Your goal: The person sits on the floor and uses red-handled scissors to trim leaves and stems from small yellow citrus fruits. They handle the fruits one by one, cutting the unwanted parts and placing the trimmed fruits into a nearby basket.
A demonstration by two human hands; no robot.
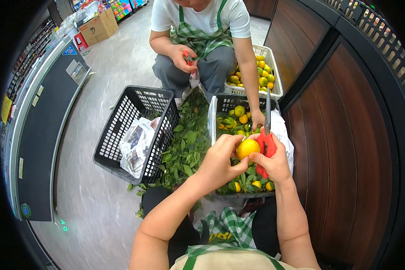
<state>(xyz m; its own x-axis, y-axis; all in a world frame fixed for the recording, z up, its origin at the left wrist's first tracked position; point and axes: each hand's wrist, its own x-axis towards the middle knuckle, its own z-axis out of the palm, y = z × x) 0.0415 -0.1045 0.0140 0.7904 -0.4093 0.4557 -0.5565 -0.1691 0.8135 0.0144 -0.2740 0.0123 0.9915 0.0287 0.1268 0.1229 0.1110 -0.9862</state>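
Note:
A yellow-orange citrus fruit (pixel 248 149) is held between my two hands, above a black plastic crate (pixel 246 195). My left hand (pixel 224 153) pinches it from the left with thumb and fingers. From the right, the thumb of my right hand (pixel 276 160) touches the fruit, and the same hand holds red-handled scissors (pixel 268 114) with the dark blades pointing away from me. Beneath my hands the crate contains leafy citrus fruits (pixel 243 119), some yellow, some greenish. Part of its contents is hidden by my hands and forearms.
A co-worker (pixel 199 30) squats opposite, one hand holding a red-handled tool (pixel 188 58), the other reaching into the crate. Cut leaves (pixel 185 152) cover the floor beside a second black crate (pixel 103 148) holding crumpled paper (pixel 138 145). Behind stands a white crate (pixel 277 76) of fruit; wood panelling (pixel 351 152) borders the right.

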